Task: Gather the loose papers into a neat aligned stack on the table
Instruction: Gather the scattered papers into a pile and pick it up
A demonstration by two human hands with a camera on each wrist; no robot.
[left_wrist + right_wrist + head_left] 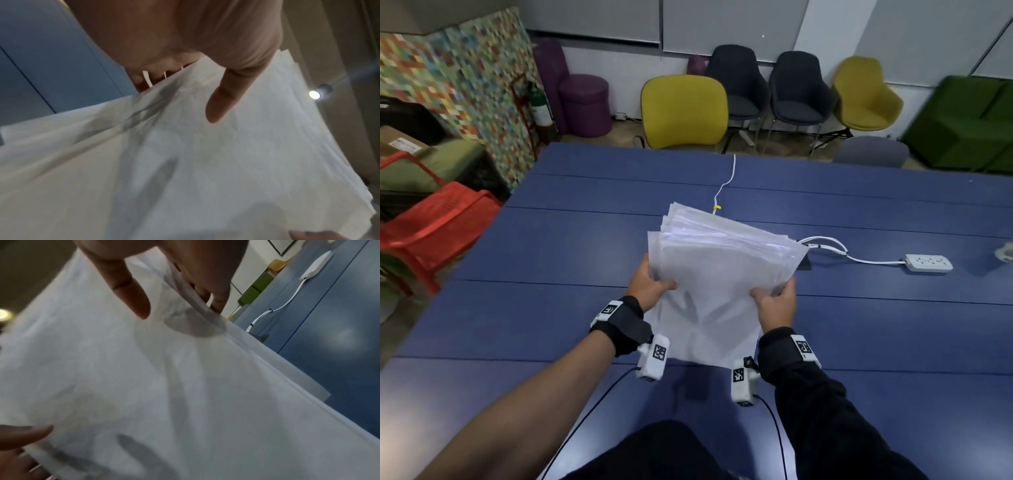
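A bundle of white papers [719, 274] is lifted above the blue table [551, 240], its far edges fanned and uneven. My left hand [650, 284] grips the bundle's left side, thumb on top and fingers underneath. My right hand [774, 301] grips the right side the same way. In the left wrist view the thumb lies on the top sheet of the papers [205, 162] and finger shadows show through. The right wrist view shows the papers [144, 378] with my thumb pressing from above and the fingers curled under the edge.
A white power strip [929, 262] with its cable [825, 243] lies on the table right of the papers. Another white cable [727, 181] runs to the far edge. Yellow and dark chairs [685, 111] stand beyond the table; a red basket [438, 222] sits at left.
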